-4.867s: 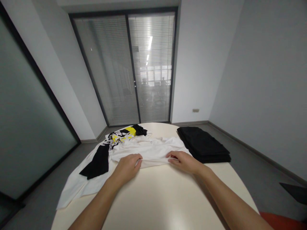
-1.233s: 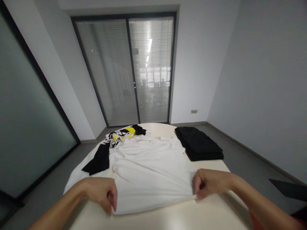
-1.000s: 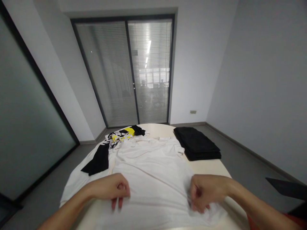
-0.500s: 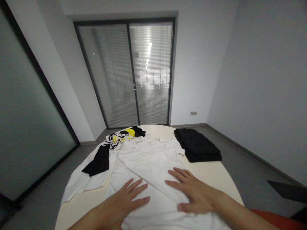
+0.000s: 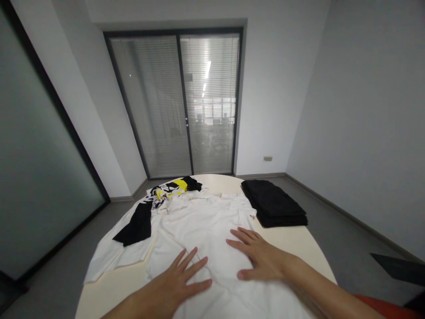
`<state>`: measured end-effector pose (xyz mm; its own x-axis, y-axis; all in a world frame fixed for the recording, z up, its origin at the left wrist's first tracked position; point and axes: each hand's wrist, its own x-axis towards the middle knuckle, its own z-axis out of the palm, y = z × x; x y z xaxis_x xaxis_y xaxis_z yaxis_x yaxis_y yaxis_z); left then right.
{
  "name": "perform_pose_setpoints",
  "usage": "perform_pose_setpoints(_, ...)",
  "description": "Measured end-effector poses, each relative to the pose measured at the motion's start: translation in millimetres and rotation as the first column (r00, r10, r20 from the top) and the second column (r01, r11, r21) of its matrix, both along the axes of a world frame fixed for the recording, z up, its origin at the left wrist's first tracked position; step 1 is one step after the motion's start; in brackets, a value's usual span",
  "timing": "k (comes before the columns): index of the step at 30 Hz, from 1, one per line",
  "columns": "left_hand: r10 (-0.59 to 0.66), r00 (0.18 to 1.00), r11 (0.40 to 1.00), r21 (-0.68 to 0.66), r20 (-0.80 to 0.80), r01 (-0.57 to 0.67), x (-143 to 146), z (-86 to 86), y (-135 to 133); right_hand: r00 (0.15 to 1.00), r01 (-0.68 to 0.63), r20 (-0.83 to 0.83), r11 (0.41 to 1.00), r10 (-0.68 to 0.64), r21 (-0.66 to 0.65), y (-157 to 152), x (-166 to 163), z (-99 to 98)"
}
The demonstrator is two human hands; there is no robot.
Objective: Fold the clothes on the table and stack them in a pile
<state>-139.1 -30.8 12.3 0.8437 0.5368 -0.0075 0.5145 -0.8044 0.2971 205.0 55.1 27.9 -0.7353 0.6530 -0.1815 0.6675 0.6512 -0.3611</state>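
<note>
A white T-shirt [image 5: 206, 221] lies spread over the middle of the table, its neck end away from me and some wrinkles across it. My left hand [image 5: 182, 279] rests flat on its lower left part, fingers spread. Farther up on the right, my right hand [image 5: 254, 254] lies on the cloth with its fingers spread and thumb apart. Neither hand grips the fabric. The shirt's near end runs out of view at the bottom.
On the right of the pale round table [image 5: 318, 257] is a stack of folded black clothes [image 5: 274, 204]. Rumpled clothes with a black, white and yellow pattern [image 5: 169, 190] lie at the far left, over a white garment [image 5: 106, 257]. Something red shows at lower right.
My right hand has slid slightly up and left over the shirt, and my left hand slightly right. The diagonal crease between them has mostly flattened.
</note>
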Motion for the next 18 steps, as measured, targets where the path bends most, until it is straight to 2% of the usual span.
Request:
perform_pose_setpoints(3,0.015,1.0,1.0,0.006,-0.008,-0.015,-2.2,3.2,-2.1,1.0,-0.007,-0.014,0.999,0.007,0.052,2.0,-2.6,7.0)
perform_pose_setpoints(5,0.155,0.987,0.984,0.078,0.043,-0.158,-4.0,2.7,12.4,0.998,0.037,-0.057,0.991,-0.03,0.13,10.9,-9.4,12.0)
perform_pose_setpoints(6,0.255,0.963,0.956,0.127,0.086,-0.265,-5.2,2.9,25.1,0.995,0.088,-0.071,0.981,-0.077,0.174,18.8,-13.6,13.7)
perform_pose_setpoints(8,0.467,0.864,0.839,0.214,0.186,-0.5,-8.2,6.0,59.5,0.973,0.232,-0.078,0.935,-0.219,0.27,41.5,-21.6,15.4)
perform_pose_setpoints(9,0.54,0.816,0.784,0.23,0.205,-0.577,-10.2,9.1,79.2,0.955,0.295,-0.078,0.903,-0.286,0.313,55.6,-24.8,15.8)
perform_pose_setpoints(12,0.725,0.658,0.596,0.294,0.204,-0.748,-18.5,20.6,135.6,0.871,0.475,-0.088,0.784,-0.484,0.399,101.7,-29.5,17.2)
perform_pose_setpoints(13,0.766,0.618,0.554,0.307,0.176,-0.774,-21.9,23.3,150.6,0.839,0.522,-0.086,0.748,-0.538,0.41,116.1,-29.7,17.8)
perform_pose_setpoints(16,0.824,0.548,0.49,0.309,0.141,-0.815,-31.7,23.4,180.9,0.733,0.646,-0.09,0.649,-0.674,0.402,150.3,-29.0,17.4)
perform_pose_setpoints(18,0.851,0.512,0.463,0.292,0.118,-0.837,-37.4,18.2,191.4,0.674,0.701,-0.059,0.613,-0.736,0.364,164.6,-29.0,13.7)
